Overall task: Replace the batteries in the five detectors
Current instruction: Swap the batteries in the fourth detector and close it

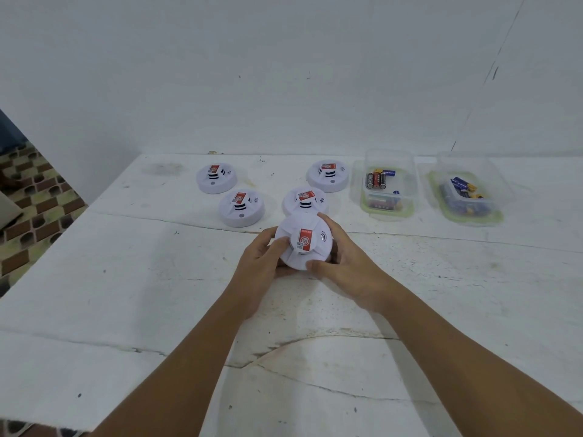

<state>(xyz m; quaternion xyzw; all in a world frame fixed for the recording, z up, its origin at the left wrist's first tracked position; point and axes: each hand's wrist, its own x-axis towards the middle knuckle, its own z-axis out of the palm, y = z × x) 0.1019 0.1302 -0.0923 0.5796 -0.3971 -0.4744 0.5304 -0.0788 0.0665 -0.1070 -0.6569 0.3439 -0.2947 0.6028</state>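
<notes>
Both hands hold one round white plastic detector just above the desk, near its middle. The left hand has its grip curled round the detector's left rim, thumb lying on the domed face. The right hand has its grip curled round the right rim, fingers behind, thumb pressed on the near edge. The detector is tilted toward the camera; a red label sits on its raised centre.

Four more detectors lie flat beyond it: one just behind the held unit, one to its left, one at far left, one at far right. All are smooth white discs with red labels and dark slots.

To the right stand two clear plastic containers with pale green rims, set apart from each other. The nearer container holds red-and-black and blue cylindrical batteries; the farther container holds blue and yellow ones.

The desk is white, scuffed and cracked in long lines, with bare surface on the near side and to the left. Its left edge drops to a patterned tile floor. A plain white wall backs it.
</notes>
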